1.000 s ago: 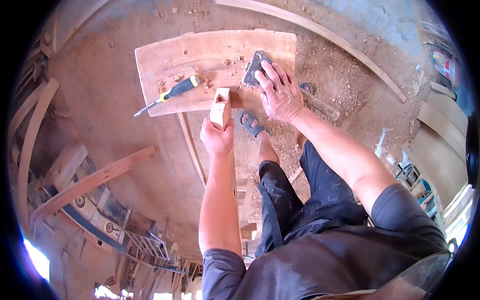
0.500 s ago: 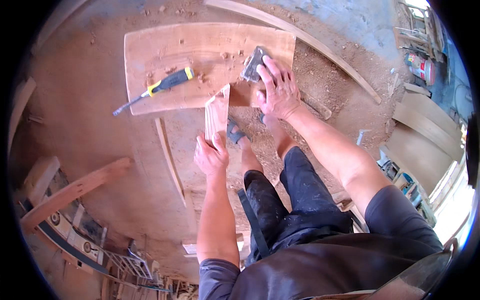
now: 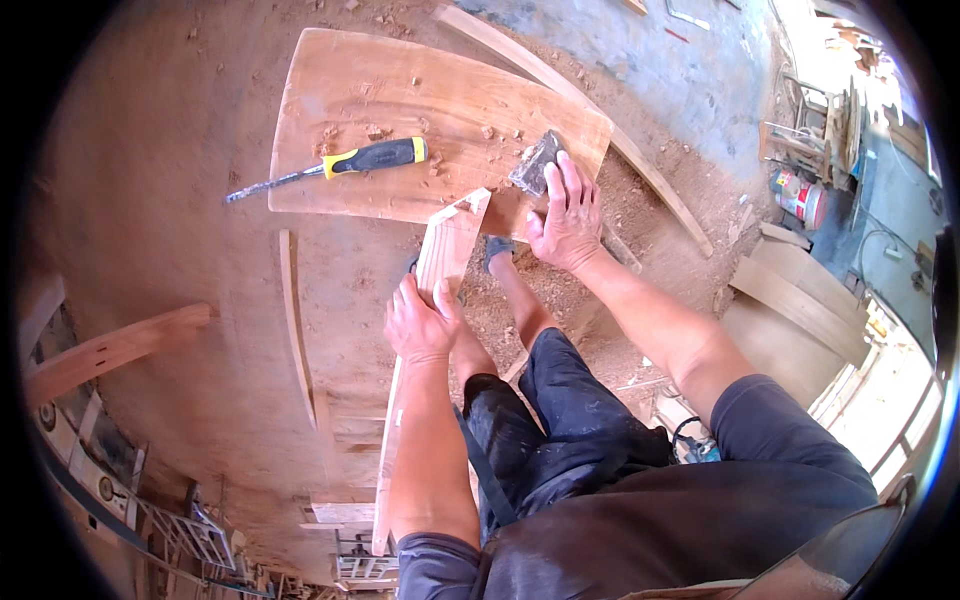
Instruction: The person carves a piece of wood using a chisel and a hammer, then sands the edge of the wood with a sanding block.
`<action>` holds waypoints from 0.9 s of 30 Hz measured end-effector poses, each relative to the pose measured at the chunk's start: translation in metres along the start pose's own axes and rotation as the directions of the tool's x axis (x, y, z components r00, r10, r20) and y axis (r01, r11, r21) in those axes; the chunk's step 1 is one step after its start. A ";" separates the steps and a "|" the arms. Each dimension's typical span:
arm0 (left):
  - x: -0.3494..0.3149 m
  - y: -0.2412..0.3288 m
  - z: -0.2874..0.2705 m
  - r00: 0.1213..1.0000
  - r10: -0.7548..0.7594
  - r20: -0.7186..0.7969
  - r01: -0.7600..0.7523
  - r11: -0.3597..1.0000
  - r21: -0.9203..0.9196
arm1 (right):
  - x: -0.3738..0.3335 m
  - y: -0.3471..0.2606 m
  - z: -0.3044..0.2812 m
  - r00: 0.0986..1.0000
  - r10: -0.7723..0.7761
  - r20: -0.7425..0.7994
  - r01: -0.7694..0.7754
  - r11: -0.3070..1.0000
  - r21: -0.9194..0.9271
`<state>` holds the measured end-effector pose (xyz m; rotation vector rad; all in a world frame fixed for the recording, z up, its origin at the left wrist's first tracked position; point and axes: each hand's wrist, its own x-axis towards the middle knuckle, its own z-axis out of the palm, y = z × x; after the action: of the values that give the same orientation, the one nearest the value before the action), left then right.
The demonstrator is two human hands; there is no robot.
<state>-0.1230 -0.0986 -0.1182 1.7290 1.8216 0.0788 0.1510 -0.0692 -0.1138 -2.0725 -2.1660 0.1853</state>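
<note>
My left hand (image 3: 420, 318) is closed around a long, pale wooden strip (image 3: 450, 243). Its far end is cut at an angle and lies against the near edge of a broad, slightly curved wooden board (image 3: 340, 90). The strip's lower part runs back beneath my left forearm. Toward the board's right end, my right hand (image 3: 570, 225) is closed on a hammer with a dark grey, blocky head (image 3: 538, 163); the hand covers most of its handle. A chisel (image 3: 375, 157) with a black and yellow handle lies on the board, its blade sticking out past the left edge.
Wood chips (image 3: 378, 132) are scattered over the board. A long curved wooden strip (image 3: 640, 165) lies on the dusty floor behind it. A thin strip (image 3: 292, 310) and a thick beam (image 3: 120, 350) are at left. A bucket (image 3: 798, 198) and wooden panels (image 3: 790, 310) are at right.
The view has shifted, and the board appears tilted more. The wooden strip now shows farther back under my left forearm. Both hands keep their holds.
</note>
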 end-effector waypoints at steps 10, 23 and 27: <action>0.001 -0.003 0.001 0.998 0.031 -0.055 -0.031 0.999 -0.004 | 0.001 0.000 0.003 0.999 -0.025 0.028 0.027 0.998 -0.063; 0.001 -0.003 0.000 0.999 0.012 -0.041 -0.012 1.000 -0.005 | 0.002 -0.003 0.002 0.999 -0.033 0.031 0.036 0.995 -0.092; 0.001 -0.002 0.000 0.999 0.010 -0.053 -0.011 1.000 -0.009 | 0.001 -0.001 0.003 0.999 -0.038 0.032 0.041 0.995 -0.094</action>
<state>-0.1253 -0.0981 -0.1192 1.7457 1.8472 0.1383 0.1496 -0.0683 -0.1167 -2.0870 -2.2737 0.1130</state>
